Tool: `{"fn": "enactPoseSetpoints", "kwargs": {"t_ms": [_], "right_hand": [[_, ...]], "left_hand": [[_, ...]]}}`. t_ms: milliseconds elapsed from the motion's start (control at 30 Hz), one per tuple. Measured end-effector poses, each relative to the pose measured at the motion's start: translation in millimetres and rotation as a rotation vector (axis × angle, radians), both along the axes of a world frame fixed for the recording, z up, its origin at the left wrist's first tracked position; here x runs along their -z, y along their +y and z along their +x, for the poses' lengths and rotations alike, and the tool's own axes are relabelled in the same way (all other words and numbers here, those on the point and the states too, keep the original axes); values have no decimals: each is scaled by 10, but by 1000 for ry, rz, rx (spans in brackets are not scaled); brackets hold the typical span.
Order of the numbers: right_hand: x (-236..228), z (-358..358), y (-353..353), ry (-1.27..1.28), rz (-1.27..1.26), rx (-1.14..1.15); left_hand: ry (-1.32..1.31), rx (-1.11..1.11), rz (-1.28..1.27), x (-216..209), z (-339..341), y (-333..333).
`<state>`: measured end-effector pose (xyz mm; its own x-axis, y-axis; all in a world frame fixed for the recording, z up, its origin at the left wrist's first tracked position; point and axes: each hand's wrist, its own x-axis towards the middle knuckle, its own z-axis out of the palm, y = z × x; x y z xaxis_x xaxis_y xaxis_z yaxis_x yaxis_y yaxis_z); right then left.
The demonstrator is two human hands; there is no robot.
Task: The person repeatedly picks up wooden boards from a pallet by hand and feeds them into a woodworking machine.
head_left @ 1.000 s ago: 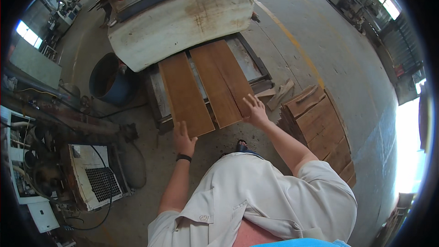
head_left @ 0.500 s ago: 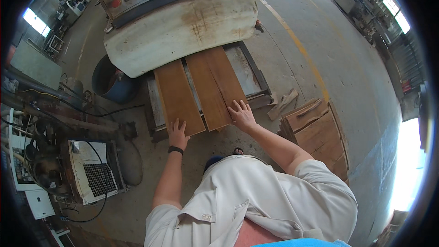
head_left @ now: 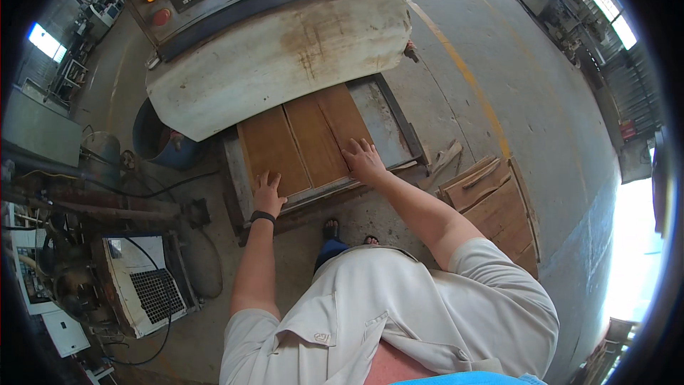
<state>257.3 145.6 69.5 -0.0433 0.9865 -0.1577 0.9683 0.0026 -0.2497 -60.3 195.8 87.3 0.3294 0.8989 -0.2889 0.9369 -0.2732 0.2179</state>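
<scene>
Brown boards (head_left: 274, 151) lengthwise toward machine (head_left: 285, 53)

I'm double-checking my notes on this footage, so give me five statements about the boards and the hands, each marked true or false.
Wooden boards run under the pale cover. True.
The left hand is clenched into a fist. False: it is open.
A dark band circles the left wrist. True.
The right hand holds a hammer. False: it lies open on the boards, without a tool.
The wood stack is left of the boards. False: it is to their right.
</scene>
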Motion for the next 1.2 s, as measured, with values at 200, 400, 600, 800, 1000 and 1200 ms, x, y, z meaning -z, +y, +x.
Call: {"fn": "enactPoseSetpoints", "kwargs": {"t_ms": [200, 400, 600, 800, 1000, 1200], "right_hand": [[-78, -45, 370, -47, -53, -29], [-66, -24, 662, -60, -26, -31], [44, -131, 900, -70, 24, 0], [53, -191, 1117, -85, 5, 26], [-11, -154, 1371, -31, -34, 37], [8, -204, 1519, 105, -57, 25]], "left_hand": [[2, 19, -13, 31, -50, 327], [55, 67, 33, 23, -16, 623], [36, 54, 15, 59, -48, 886], [49, 78, 26, -9, 32, 1115], [9, 80, 72, 29, 43, 1343], [60, 77, 52, -19, 10, 1566]]}}
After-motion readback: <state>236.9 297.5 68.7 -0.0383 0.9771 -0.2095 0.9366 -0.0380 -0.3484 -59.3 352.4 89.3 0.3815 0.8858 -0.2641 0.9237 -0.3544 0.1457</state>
